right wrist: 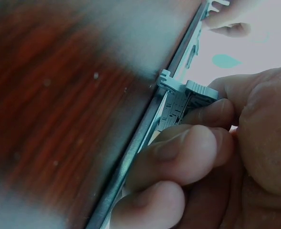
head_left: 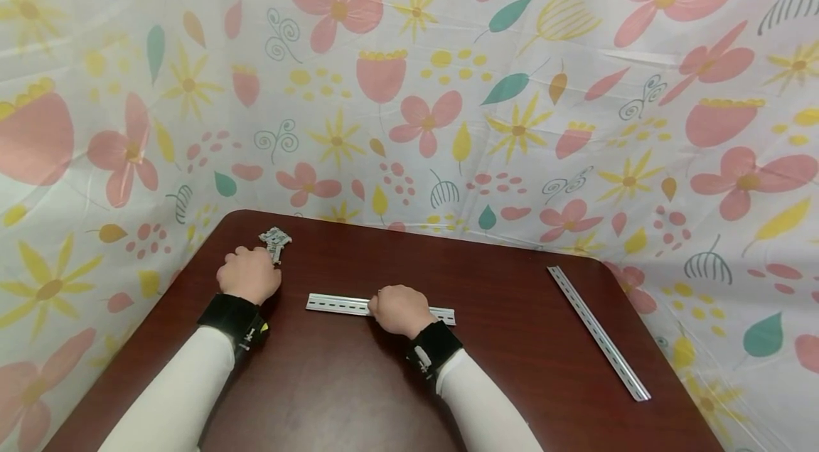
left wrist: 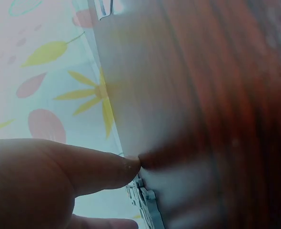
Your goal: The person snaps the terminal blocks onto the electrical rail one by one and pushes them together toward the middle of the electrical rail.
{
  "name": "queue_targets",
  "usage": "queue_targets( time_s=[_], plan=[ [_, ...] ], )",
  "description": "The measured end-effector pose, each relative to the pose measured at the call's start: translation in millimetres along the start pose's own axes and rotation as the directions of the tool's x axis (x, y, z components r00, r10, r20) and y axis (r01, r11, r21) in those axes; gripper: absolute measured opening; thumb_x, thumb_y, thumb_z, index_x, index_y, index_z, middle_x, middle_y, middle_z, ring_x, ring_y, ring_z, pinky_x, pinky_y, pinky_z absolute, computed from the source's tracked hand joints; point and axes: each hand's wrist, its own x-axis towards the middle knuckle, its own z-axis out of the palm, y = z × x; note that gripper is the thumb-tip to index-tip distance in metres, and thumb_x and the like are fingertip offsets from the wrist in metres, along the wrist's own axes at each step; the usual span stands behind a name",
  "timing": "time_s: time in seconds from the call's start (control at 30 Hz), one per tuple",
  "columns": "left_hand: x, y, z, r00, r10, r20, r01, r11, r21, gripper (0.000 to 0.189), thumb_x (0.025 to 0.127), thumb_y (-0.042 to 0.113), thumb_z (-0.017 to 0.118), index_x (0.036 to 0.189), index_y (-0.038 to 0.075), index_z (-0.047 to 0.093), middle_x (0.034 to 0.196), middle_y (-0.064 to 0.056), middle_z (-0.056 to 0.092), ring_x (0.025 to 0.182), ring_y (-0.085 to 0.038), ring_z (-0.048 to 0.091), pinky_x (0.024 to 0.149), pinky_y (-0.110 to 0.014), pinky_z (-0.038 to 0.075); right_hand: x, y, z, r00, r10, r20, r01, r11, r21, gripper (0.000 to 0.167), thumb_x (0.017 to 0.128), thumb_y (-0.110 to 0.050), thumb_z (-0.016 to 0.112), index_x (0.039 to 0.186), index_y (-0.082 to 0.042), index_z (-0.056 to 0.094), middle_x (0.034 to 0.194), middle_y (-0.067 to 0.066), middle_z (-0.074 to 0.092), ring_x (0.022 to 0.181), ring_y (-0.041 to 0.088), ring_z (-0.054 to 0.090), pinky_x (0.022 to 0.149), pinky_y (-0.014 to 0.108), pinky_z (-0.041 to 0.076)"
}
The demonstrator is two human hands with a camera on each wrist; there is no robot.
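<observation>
A short slotted metal DIN rail [head_left: 339, 304] lies across the middle of the table. My right hand [head_left: 402, 310] is over its right half, with curled fingers pinching a small grey DIN-rail terminal block [right wrist: 176, 102] at the rail. The block's ribbed end shows beside the thumb in the right wrist view; the fingers hide part of it. My left hand [head_left: 251, 276] rests at the table's far left, just in front of a small pile of grey terminal blocks [head_left: 275, 239]. In the left wrist view its thumb [left wrist: 107, 167] is extended, the tip right by the grey parts [left wrist: 147, 202].
A longer slotted metal rail [head_left: 598, 332] lies slanted on the right side of the dark red-brown table [head_left: 512, 367]. Flower-print sheeting [head_left: 422, 82] hangs behind the table and along its sides.
</observation>
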Motion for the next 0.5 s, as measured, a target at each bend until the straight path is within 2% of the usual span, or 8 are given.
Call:
queue_targets(
  time_s=[0.23, 0.37, 0.5],
  plan=[
    [1.9, -0.7, -0.3, 0.999, -0.032, 0.041, 0.033, 0.999, -0.022, 0.041, 0.100, 0.025, 0.072, 0.099, -0.015, 0.066, 0.094, -0.039, 0.058, 0.086, -0.054, 0.062, 0.062, -0.069, 0.056, -0.5, 1.6, 1.0, 1.000, -0.008, -0.007, 0.008, 1.000, -0.004, 0.054, 0.111, -0.024, 0.055, 0.059, -0.019, 0.045, 0.061, -0.003, 0.035, 0.056, 0.016, 0.039, 0.050, 0.037, 0.036],
    [2.1, -1.0, -1.6, 0.998, -0.039, 0.058, 0.040, 0.999, -0.026, 0.037, 0.101, 0.022, 0.069, 0.102, -0.015, 0.070, 0.096, -0.038, 0.059, 0.089, -0.055, 0.064, 0.063, -0.070, 0.056, -0.2, 0.7, 0.7, 1.000, -0.004, -0.003, 0.004, 1.000, -0.010, 0.054, 0.112, -0.025, 0.054, 0.059, -0.019, 0.046, 0.061, -0.003, 0.035, 0.056, 0.016, 0.040, 0.050, 0.037, 0.036],
    [3.0, -1.6, -2.6, 0.997, -0.041, 0.060, 0.043, 0.999, -0.031, 0.034, 0.101, 0.017, 0.064, 0.103, -0.016, 0.068, 0.096, -0.039, 0.058, 0.089, -0.056, 0.064, 0.065, -0.071, 0.056, -0.1, 0.0, -0.2, 1.000, -0.001, 0.000, 0.001, 1.000, -0.004, 0.054, 0.112, -0.024, 0.054, 0.059, -0.019, 0.044, 0.061, -0.003, 0.033, 0.057, 0.017, 0.038, 0.050, 0.037, 0.034]
  ],
)
